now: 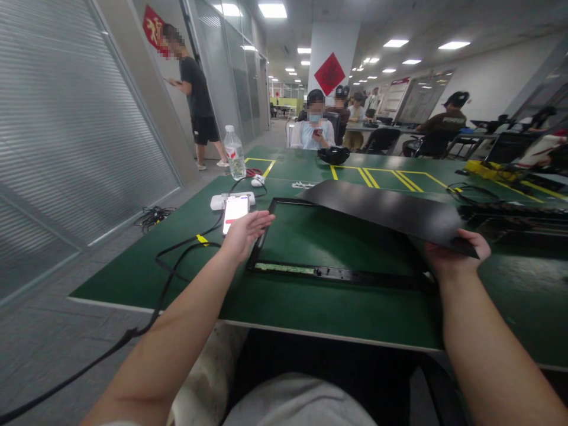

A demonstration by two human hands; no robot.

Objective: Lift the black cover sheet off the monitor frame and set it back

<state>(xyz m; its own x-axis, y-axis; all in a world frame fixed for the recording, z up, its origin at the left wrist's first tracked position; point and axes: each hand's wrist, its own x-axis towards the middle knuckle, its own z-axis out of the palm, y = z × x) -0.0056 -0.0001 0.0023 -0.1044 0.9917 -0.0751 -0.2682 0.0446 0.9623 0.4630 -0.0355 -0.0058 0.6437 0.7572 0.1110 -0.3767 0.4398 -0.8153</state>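
Note:
My right hand [459,255] grips the near right corner of a thin black panel [386,207]. The panel is tilted and held above the right part of a black rectangular frame [368,276], which lies flat on the green table [284,316]. Along the frame's near side runs a pale green strip [284,268]. At the frame's left side is my left hand [248,234], fingers stretched out, holding nothing. Just behind that hand lies a phone [235,212] with a lit screen. The panel hides the frame's far right part.
A water bottle [234,152], a white mouse [257,180] and a white block [217,202] are at the left. A black cable [166,290] crosses the left table edge. Black parts [523,222] lie at the right. A person [315,127] sits across the table.

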